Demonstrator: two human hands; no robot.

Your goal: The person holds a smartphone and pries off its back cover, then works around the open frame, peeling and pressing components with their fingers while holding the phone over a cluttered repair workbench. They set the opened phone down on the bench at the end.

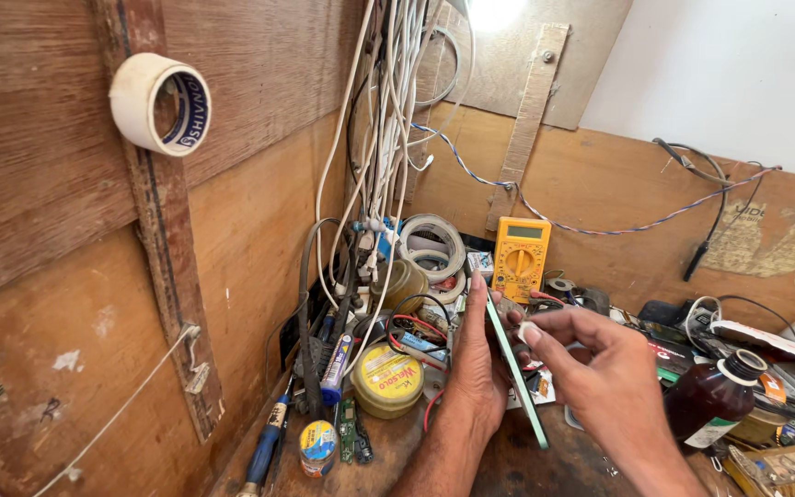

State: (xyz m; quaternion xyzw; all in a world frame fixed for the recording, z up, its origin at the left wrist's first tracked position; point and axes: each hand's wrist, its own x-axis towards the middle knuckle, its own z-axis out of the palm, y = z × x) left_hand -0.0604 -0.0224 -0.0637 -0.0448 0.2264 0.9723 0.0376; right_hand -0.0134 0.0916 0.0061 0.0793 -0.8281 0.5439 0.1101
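Observation:
My left hand (473, 364) holds a thin flat slab with a pale green edge, a phone or panel (515, 373), upright and edge-on to the camera. My right hand (600, 364) is just right of it, fingers curled, with a small whitish piece (527, 332) pinched at the fingertips against the slab's upper part. Both hands hover over a cluttered wooden workbench (526, 465).
A yellow multimeter (520, 259) leans on the back wall. A round yellow tin (386, 379), tape rolls (431, 247), hanging white cables (381, 120), a blue-handled screwdriver (265, 448) and a brown bottle (712, 398) surround the hands. A tape roll (159, 103) hangs on the left wall.

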